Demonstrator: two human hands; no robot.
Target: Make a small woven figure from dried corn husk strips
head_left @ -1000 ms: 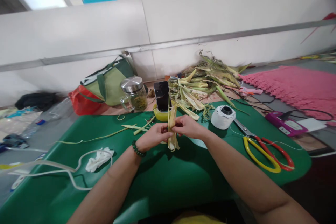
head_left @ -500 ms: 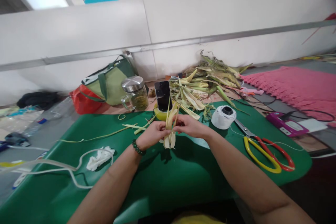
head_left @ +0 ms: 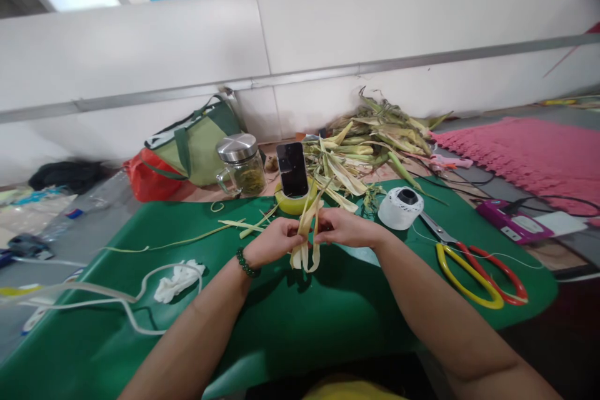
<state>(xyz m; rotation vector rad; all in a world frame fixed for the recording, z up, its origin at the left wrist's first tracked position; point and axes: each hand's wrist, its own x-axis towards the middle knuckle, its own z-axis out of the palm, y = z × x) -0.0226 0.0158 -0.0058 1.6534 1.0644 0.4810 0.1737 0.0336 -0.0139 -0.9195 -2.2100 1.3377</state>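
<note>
Pale yellow corn husk strips (head_left: 306, 225) are held over the green table cover, their lower ends folded into loops. My left hand (head_left: 277, 237), with a green bead bracelet at the wrist, pinches the bundle from the left. On its other side, my right hand (head_left: 344, 228) grips a husk strip between thumb and fingers. A phone (head_left: 292, 169) leans upright on a yellow round holder (head_left: 295, 203) just beyond my hands. To the right stand a spool of white thread (head_left: 400, 207) and scissors (head_left: 473, 269) with one yellow and one red handle.
A heap of corn husks (head_left: 375, 137) lies against the wall. Left of the phone stands a lidded glass jar (head_left: 244, 165), beside a green bag (head_left: 201, 150). A crumpled tissue (head_left: 179, 281) and a white tube (head_left: 126, 301) lie at left; a purple power strip (head_left: 513, 222) lies at right.
My right hand has moved slightly right, away from my left, drawing its strip apart from the bundle. The lower husk ends now spread into wider loops.
</note>
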